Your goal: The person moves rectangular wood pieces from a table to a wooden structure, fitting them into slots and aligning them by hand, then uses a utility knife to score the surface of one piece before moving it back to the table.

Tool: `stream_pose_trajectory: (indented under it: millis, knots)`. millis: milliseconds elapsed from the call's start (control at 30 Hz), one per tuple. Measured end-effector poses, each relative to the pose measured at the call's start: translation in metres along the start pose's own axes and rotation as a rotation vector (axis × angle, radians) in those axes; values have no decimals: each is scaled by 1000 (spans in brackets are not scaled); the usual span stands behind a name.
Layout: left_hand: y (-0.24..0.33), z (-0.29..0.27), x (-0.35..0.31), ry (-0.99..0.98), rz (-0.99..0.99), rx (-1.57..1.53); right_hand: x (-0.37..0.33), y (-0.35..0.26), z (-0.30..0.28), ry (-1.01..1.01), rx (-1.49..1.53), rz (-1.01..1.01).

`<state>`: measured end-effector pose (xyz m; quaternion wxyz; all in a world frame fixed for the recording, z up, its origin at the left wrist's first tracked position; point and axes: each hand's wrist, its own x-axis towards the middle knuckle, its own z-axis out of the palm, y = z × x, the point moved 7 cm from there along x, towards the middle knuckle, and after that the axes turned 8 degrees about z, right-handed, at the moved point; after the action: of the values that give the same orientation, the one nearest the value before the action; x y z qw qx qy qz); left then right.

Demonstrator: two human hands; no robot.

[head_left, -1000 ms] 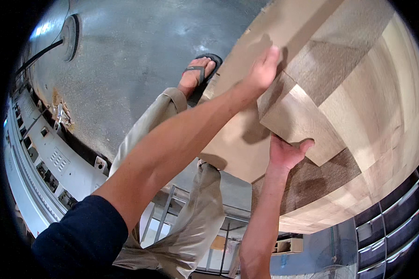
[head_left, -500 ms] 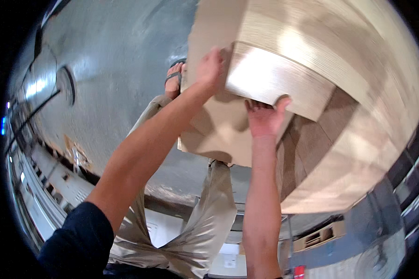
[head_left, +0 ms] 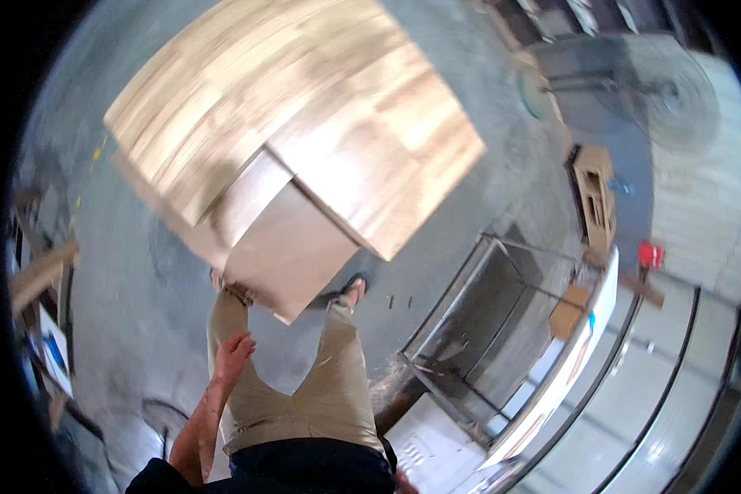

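My left hand (head_left: pixel 235 352) hangs over my left thigh, fingers loosely curled together with nothing seen in them, apart from the wood. Only a blurred bit of my right hand (head_left: pixel 405 484) shows beside my right hip at the lower edge; its fingers cannot be made out. In front of my feet lies a broad stack of pale wood-grain planks (head_left: pixel 370 123). A brown cardboard sheet (head_left: pixel 292 255) covers its near corner, jutting toward my legs. Between the longer boards and the cardboard, a shorter light plank (head_left: pixel 255 193) shows partly.
To the right stands a metal-framed box (head_left: pixel 469 321), with a small brown carton (head_left: pixel 569 313) at its far side. Beyond are a wooden crate (head_left: pixel 594 198), a red object (head_left: pixel 650 255) and a large fan (head_left: pixel 667 95). Timber pieces (head_left: pixel 45 276) lean at the left.
Both hands have left the planks and cardboard and come back toward my body. The view has turned and drawn back, so the whole stack now shows farther away.
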<state>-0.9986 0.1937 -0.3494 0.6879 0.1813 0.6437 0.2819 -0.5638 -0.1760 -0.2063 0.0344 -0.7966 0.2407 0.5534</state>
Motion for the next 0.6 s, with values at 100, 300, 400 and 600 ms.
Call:
stream_pose_trajectory:
  millis: [100, 300, 400, 600]
  knots:
    - [34, -10, -5, -46, 69, 159, 2, 65, 33, -86, 203, 8]
    - [69, 58, -21, -152, 201, 404, 26, 85, 52, -211, 555, -139]
    - [83, 131, -48, -202, 210, 447, 43, 95, 33, -257, 738, -188]
    - [75, 337, -94, -413, 93, 576, 59, 152, 25, -317, 1111, -155]
